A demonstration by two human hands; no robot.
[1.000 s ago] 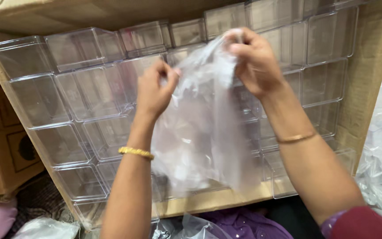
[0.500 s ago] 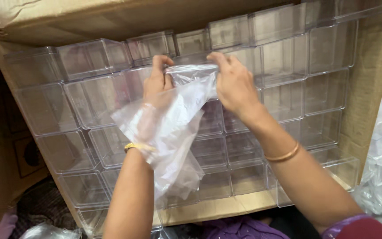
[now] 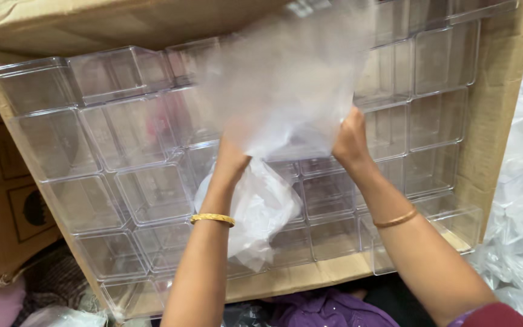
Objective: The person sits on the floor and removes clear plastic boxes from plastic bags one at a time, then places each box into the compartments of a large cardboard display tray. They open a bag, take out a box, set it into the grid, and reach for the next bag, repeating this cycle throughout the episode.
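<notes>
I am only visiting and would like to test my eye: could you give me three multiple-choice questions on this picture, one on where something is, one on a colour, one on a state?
1. Where are the clear plastic boxes?
A. Stacked inside the cardboard carton
B. Hung on a wall hook
C. Floating in a sink

2. What colour is the bangle on the left wrist?
A. Blue
B. Gold
C. Black

3. How is the clear plastic bag held?
A. Lying flat and untouched
B. Pinched by one hand only
C. Gripped by both hands above the boxes

Answers: 1 A, since the boxes sit in rows between the carton's brown walls. 2 B, as the band shines gold. 3 C, because the left hand and the right hand each grip the bag's lower edge, and the film stands up above them, blurred.
</notes>
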